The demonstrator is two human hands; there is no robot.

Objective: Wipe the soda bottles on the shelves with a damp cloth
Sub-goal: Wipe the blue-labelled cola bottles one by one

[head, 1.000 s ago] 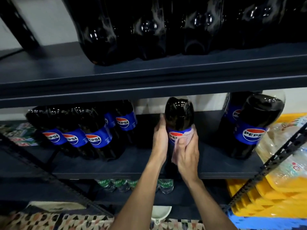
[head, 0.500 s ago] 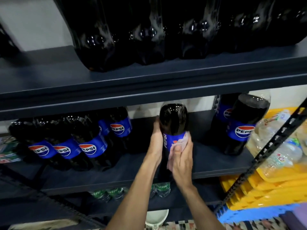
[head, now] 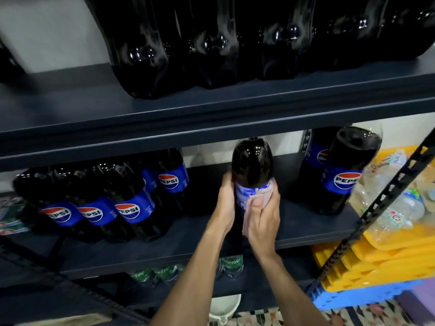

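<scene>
A soda bottle (head: 251, 165) is gripped at nine o'clock by the left hand (head: 225, 204); a pink cloth (head: 264, 192) is clamped against its label by the right hand (head: 264, 220).

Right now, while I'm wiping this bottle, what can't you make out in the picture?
Head view only.
1. Held bottle: label blurred and partly covered by the cloth and right hand; lower body hidden behind that and the left hand.
2. Top-shelf bottles: upper parts cut off by the frame's top edge.
3. Green-labelled bottles: mostly hidden beneath the middle shelf.
</scene>
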